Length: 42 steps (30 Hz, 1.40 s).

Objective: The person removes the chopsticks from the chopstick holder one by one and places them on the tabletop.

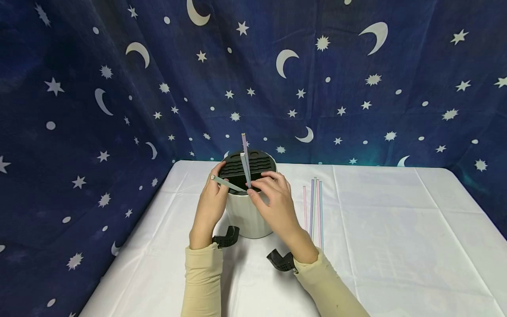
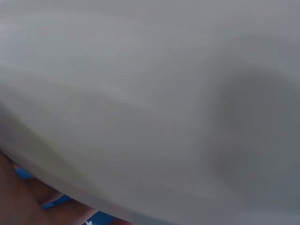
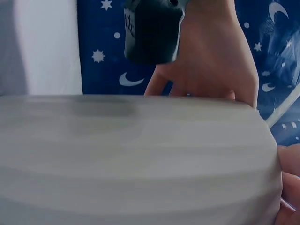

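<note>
A white ribbed utensil holder (image 1: 248,218) with a black slotted top (image 1: 259,163) stands upright on the table. My left hand (image 1: 210,202) grips its left side, fingers curled over the rim. A pale green chopstick (image 1: 229,184) leans left out of the holder, across the left thumb. At the front of the opening, my right hand (image 1: 277,204) pinches a blue-grey chopstick (image 1: 245,166) between thumb and fingertips. Behind that one rises a lilac chopstick (image 1: 244,141). In the left wrist view, the holder's wall (image 2: 140,117) fills most of the picture.
Several pastel chopsticks (image 1: 315,207) lie side by side on the white tablecloth (image 1: 396,237), right of the holder and partly behind the right forearm. A dark blue curtain (image 1: 253,66) with moons and stars hangs behind and to the left. Black mounts (image 1: 227,237) sit at both wrists.
</note>
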Available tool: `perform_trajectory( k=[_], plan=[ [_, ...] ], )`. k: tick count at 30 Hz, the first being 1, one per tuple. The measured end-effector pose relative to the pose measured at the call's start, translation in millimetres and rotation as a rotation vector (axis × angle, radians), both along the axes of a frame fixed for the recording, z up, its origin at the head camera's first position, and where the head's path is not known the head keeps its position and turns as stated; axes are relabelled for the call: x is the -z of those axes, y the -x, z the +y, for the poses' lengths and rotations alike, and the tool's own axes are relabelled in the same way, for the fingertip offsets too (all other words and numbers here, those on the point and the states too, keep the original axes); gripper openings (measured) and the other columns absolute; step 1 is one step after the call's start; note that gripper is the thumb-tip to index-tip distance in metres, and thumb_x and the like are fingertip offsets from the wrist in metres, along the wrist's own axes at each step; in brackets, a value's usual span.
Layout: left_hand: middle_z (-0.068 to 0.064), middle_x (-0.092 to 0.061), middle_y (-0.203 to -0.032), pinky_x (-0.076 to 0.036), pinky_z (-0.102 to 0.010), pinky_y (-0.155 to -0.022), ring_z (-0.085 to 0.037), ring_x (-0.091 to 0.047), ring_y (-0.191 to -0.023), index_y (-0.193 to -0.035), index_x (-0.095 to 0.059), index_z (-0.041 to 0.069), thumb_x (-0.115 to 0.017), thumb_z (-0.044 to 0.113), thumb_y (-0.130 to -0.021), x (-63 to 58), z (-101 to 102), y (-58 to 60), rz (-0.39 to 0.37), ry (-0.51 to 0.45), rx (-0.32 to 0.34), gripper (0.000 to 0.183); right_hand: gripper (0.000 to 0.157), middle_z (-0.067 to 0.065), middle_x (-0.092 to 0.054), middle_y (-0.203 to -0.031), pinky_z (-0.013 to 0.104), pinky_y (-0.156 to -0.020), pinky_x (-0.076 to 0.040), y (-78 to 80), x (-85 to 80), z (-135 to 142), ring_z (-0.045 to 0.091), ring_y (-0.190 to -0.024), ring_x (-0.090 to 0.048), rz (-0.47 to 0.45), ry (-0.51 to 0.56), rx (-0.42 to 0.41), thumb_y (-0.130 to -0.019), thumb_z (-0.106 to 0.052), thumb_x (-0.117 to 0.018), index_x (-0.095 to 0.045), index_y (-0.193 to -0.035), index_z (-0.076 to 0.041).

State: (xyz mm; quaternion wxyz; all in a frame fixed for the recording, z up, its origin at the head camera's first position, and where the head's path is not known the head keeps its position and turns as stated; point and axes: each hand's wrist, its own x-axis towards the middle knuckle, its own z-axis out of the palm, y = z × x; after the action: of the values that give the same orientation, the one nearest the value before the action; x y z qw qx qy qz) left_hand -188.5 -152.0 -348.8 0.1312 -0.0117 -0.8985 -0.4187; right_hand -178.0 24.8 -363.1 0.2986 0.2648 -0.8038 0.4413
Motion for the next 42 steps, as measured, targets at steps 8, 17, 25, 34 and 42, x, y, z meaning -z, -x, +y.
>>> perform_trajectory(
  k=[8, 17, 25, 34, 42],
  plan=[
    [0.002, -0.033, -0.146, -0.034, -0.048, -0.100, -0.021, -0.036, -0.131, -0.141, -0.031, 0.033, -0.034, 0.034, -0.093, 1.5, 0.7, -0.9, -0.005, 0.011, 0.000, 0.048, 0.015, -0.004, -0.064, -0.103, 0.041, -0.102, -0.027, -5.8, -2.8, -1.6, 0.016, -0.118, -0.042, -0.095, 0.006, 0.009, -0.089, -0.025, -0.058, -0.067, -0.095, -0.015],
    [0.002, -0.032, -0.147, -0.034, -0.050, -0.100, -0.022, -0.036, -0.131, -0.141, -0.029, 0.033, -0.033, 0.028, -0.092, 3.6, 2.3, -0.9, -0.011, 0.014, 0.002, 0.050, 0.016, -0.004, -0.062, -0.101, 0.034, -0.092, -0.040, -4.9, -6.8, 12.9, 0.016, -0.107, -0.053, -0.206, 0.344, -0.079, -0.089, -0.024, -0.060, -0.063, -0.101, -0.015],
    [0.005, -0.030, -0.147, -0.033, -0.049, -0.101, -0.020, -0.035, -0.132, -0.142, -0.028, 0.034, -0.033, 0.030, -0.093, 2.6, 2.6, -0.3, -0.007, 0.016, 0.004, 0.049, 0.014, 0.006, -0.067, -0.095, 0.027, -0.080, -0.049, 2.3, -18.8, 46.8, 0.018, -0.090, -0.061, -0.104, 0.669, -0.132, -0.089, -0.003, -0.056, -0.056, -0.102, 0.002],
    [0.004, -0.032, -0.147, -0.033, -0.050, -0.101, -0.020, -0.035, -0.132, -0.141, -0.030, 0.034, -0.032, 0.037, -0.094, 0.8, 1.1, 1.2, -0.019, -0.031, 0.010, 0.048, 0.017, 0.018, -0.064, -0.087, 0.027, -0.063, -0.052, 17.6, -17.6, 103.3, 0.024, -0.070, -0.063, -0.018, 0.999, -0.090, -0.091, -0.008, -0.054, -0.054, -0.102, 0.005],
    [0.003, -0.032, -0.146, -0.033, -0.049, -0.102, -0.019, -0.034, -0.132, -0.142, -0.030, 0.033, -0.033, 0.038, -0.095, -0.5, 0.0, 2.2, -0.014, -0.054, 0.021, 0.047, 0.027, 0.007, -0.063, -0.076, 0.022, -0.054, -0.051, 32.8, 0.2, 133.1, 0.013, -0.057, -0.061, -0.320, 0.801, 0.096, -0.093, -0.025, -0.051, -0.059, -0.098, 0.000]
  ],
)
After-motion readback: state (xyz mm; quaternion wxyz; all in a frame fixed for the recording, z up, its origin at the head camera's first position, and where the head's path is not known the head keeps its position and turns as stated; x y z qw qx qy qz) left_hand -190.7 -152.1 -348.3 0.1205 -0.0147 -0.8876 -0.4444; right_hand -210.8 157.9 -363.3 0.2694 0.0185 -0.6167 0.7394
